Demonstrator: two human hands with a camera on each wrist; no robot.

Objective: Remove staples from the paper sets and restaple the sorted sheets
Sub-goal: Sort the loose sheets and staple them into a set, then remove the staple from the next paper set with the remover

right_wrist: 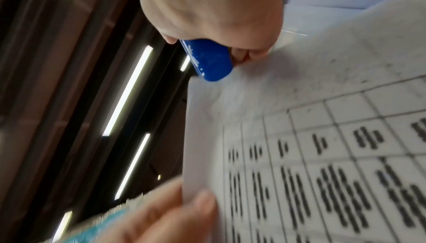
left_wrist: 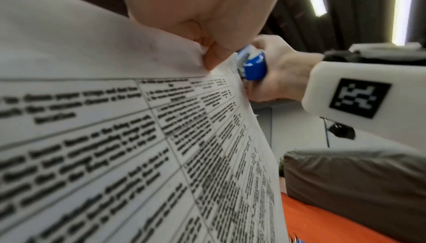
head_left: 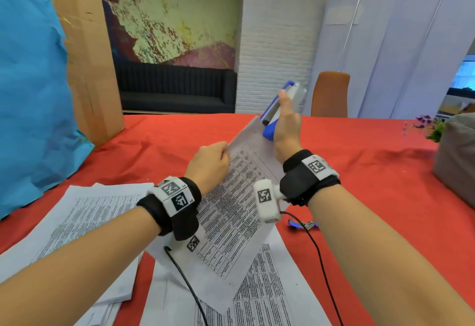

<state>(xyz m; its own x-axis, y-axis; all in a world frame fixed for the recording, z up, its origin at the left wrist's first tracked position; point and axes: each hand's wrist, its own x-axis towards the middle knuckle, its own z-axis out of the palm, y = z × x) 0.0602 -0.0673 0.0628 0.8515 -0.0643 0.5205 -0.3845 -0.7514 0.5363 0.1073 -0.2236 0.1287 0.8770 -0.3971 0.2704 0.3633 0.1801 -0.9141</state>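
Note:
A set of printed sheets with a table (head_left: pixel 231 212) is lifted off the red tablecloth and tilted up. My left hand (head_left: pixel 209 164) pinches its upper left edge, thumb on top (left_wrist: pixel 214 57). My right hand (head_left: pixel 285 122) grips a blue and silver stapler (head_left: pixel 276 110), whose mouth sits over the sheets' top corner. The stapler's blue end (left_wrist: pixel 253 66) shows beside the paper edge (right_wrist: pixel 207 61). Whether its jaws are pressed together is not visible.
More printed sheets lie flat on the red tablecloth (head_left: pixel 359 171): a pile at left (head_left: pixel 84 212) and one below (head_left: pixel 259 297). A small blue staple remover (head_left: pixel 303 224) lies under my right forearm. A cardboard box (head_left: pixel 87 63) and blue bag (head_left: pixel 28 94) stand left; a grey cushion (head_left: pixel 455 156) sits right.

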